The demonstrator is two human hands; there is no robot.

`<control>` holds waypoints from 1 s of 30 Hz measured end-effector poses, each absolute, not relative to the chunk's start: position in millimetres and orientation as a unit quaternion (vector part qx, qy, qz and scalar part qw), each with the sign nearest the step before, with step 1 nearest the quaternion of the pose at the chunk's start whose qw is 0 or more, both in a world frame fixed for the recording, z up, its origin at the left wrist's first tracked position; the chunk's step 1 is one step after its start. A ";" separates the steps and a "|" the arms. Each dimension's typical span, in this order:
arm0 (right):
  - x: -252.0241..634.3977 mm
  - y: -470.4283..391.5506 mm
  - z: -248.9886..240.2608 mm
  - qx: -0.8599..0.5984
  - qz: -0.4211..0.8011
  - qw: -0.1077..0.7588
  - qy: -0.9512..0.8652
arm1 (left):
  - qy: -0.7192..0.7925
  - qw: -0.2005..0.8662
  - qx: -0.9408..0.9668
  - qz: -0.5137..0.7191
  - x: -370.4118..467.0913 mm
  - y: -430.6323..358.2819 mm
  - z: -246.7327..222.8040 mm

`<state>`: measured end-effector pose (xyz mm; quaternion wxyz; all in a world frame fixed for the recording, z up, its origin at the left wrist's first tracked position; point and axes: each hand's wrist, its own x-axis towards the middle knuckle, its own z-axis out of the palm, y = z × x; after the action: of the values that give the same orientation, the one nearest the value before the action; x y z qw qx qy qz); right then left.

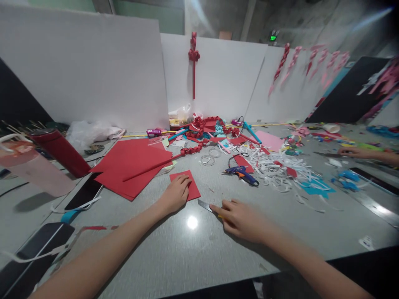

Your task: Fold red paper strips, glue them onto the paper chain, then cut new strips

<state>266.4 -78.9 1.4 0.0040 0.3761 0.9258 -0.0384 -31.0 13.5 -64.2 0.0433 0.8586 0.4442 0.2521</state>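
A person's two bare hands work at a grey table. The left hand (177, 193) lies palm down, its fingers spread a little and slightly bent, resting on a small red paper piece (194, 189) without being wrapped around anything. The paper lies flat on the tabletop (174, 257), in front of the person. The right hand (241, 218) is curled firmly round a craft knife (205, 205), its index finger stretched along the blade. The blade's tip is just beside the paper's near right corner; I cannot tell whether they touch.

Beyond the left hand lie larger red sheets (124, 153), with a thin red stick (146, 169) across them. Beyond the right hand is a blue glue gun (241, 172), beside a tangle of white strips (271, 162). At far right, a co-worker's hand (349, 152) rests near the table.
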 end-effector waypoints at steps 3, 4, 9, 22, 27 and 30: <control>261.9 -80.9 -4.7 0.398 -0.041 -0.012 0.916 | 0.444 0.040 0.857 0.258 -31.1 12.7 -63.7; 261.2 -81.0 -5.2 0.403 -0.042 -0.014 0.914 | 0.445 0.039 0.856 0.259 -31.1 12.3 -63.6; 261.5 -84.6 -3.9 0.393 -0.038 -0.003 0.919 | 0.454 0.029 0.855 0.248 -30.3 10.3 -63.8; 254.7 -90.1 -9.5 0.417 -0.028 -0.012 0.909 | 0.454 0.011 0.862 0.223 -29.1 9.7 -61.3; 253.6 -88.5 -10.9 0.425 -0.028 -0.007 0.905 | 0.448 0.009 0.864 0.231 -29.2 10.2 -61.8; 251.2 -89.5 -9.4 0.429 -0.012 -0.001 0.903 | 0.444 0.019 0.862 0.244 -28.8 9.6 -62.6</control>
<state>251.2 -89.5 -9.4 -0.0007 0.4292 0.9031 -0.0120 -28.8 9.6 -62.6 0.0188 0.8618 0.4444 0.2439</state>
